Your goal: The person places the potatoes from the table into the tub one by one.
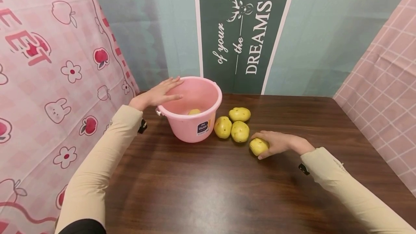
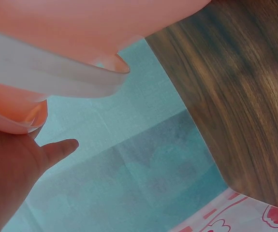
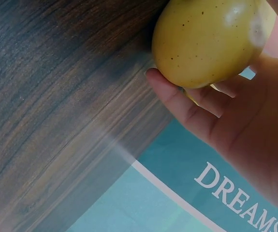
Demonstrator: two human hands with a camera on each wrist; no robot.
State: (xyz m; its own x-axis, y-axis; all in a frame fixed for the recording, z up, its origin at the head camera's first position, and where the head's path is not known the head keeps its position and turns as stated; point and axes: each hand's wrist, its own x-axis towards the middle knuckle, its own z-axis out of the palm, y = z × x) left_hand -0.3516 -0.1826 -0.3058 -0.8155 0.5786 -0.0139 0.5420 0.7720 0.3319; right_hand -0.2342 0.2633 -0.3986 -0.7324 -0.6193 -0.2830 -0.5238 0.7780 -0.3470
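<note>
A pink bucket (image 1: 190,125) stands upright on the table, with part of a yellow potato (image 1: 194,111) visible inside. My left hand (image 1: 159,95) rests over the bucket's left rim, its fingers extended; in the left wrist view that hand (image 2: 13,169) is against the rim. To the right of the bucket, my right hand (image 1: 277,142) grips a potato (image 1: 259,147) low at the tabletop. The right wrist view shows fingers curled round this spotted potato (image 3: 206,43). Between bucket and right hand lie three more potatoes: one at left (image 1: 223,127), one in front (image 1: 240,131), one behind (image 1: 239,114).
The dark wooden table (image 1: 195,198) ends at a blue-green cloth backdrop (image 1: 312,46) with white lettering. A pink patterned cloth (image 1: 78,93) hangs on the left, and a pink checked cloth (image 1: 386,93) on the right.
</note>
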